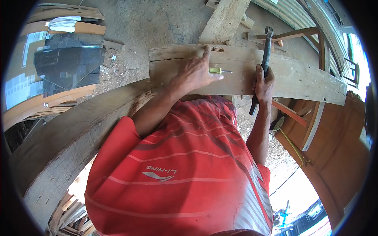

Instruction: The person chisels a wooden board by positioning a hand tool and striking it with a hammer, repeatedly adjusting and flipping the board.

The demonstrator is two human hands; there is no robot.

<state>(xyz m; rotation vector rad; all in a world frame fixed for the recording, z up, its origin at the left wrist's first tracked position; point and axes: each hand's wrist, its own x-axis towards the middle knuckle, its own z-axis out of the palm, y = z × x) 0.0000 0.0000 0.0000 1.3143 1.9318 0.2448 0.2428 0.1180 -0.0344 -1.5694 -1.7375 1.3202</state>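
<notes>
A long wooden plank (pixel 236 65) lies across in front of me. My left hand (pixel 193 74) rests over it, index finger stretched to the far edge and thumb pointing right. A small screwdriver with a yellow-green handle (pixel 215 70) sticks out of this hand between thumb and index finger, its metal tip to the right. The other left fingers are hidden, seemingly curled round the handle. My right hand (pixel 264 83) is wrapped round a long dark metal bar with a hooked end (pixel 267 49), which stands tilted across the plank, hooked end away from me.
A thick curved timber (pixel 90 114) runs along my left. Beyond the plank another board (pixel 224 23) lies on the floor. Stacked wood panels (pixel 75 92) stand at far left. On the right are a brown panel (pixel 334 133), a wooden frame (pixel 315 122) and corrugated sheets (pixel 289 19).
</notes>
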